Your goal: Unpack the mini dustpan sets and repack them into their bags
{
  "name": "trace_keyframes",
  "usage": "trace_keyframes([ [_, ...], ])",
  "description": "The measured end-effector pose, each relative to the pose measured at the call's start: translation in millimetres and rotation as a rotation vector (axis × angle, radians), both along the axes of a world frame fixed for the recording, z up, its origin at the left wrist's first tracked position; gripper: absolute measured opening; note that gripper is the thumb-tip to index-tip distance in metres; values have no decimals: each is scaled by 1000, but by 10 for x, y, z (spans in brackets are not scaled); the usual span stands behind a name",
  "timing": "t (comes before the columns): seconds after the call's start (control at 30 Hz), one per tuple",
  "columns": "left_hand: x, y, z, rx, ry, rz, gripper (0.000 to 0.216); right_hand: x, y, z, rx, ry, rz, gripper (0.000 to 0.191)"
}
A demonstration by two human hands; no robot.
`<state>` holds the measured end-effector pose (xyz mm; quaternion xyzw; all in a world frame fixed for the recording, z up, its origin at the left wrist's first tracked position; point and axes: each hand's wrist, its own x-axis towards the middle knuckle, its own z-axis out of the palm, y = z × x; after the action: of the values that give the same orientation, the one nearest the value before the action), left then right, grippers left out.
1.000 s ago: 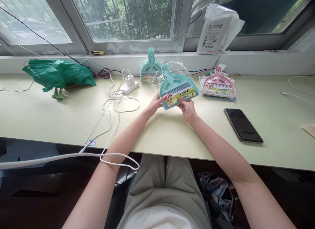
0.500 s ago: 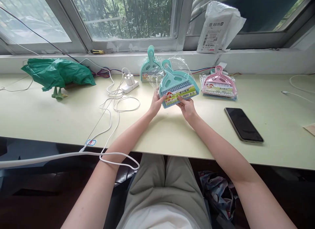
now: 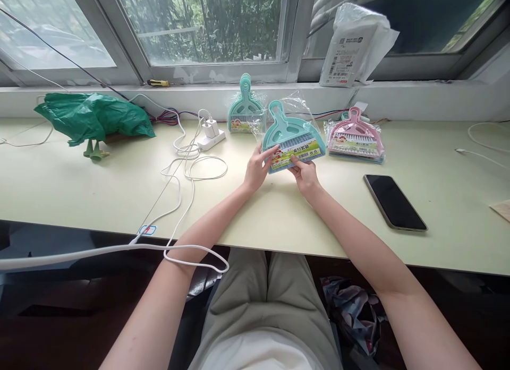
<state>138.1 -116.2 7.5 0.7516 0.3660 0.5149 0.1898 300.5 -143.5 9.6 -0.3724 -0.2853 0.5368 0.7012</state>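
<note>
A turquoise dustpan and brush set point(image 3: 289, 127) in a clear plastic wrapper is held tilted just above the table, its printed label facing me. My right hand point(image 3: 305, 178) grips its lower edge, thumb on the label. My left hand point(image 3: 257, 168) is at its lower left side, fingers lying over the label's left end; part of that hand is behind the set. Behind it, more wrapped turquoise sets point(image 3: 245, 107) stand against the wall under the window. Pink wrapped dustpan sets point(image 3: 354, 134) lie stacked to the right.
A phone point(image 3: 394, 203) lies at the right. White cables point(image 3: 191, 163) and a power strip point(image 3: 211, 140) spread to the left, one cable crossing my left forearm. Farther left is a green plastic bag point(image 3: 95, 118). A white parcel point(image 3: 350, 46) stands on the sill.
The held set has shifted slightly right and its handle has dropped a little. My left hand has moved right, its fingers now farther over the front of the label.
</note>
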Motion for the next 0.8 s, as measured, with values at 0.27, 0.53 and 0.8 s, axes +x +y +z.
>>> trace_keyframes([
  [0.27, 19, -144, 117, -126, -158, -150, 44, 33, 7, 32, 29, 15, -12, 25],
  [0.53, 115, -220, 196, -445, -613, -101, 74, 52, 7, 32, 49, -14, -1, 30],
  [0.8, 37, -101, 172, -631, -510, -313, 53, -28, -52, 50, 28, -58, 81, 26],
])
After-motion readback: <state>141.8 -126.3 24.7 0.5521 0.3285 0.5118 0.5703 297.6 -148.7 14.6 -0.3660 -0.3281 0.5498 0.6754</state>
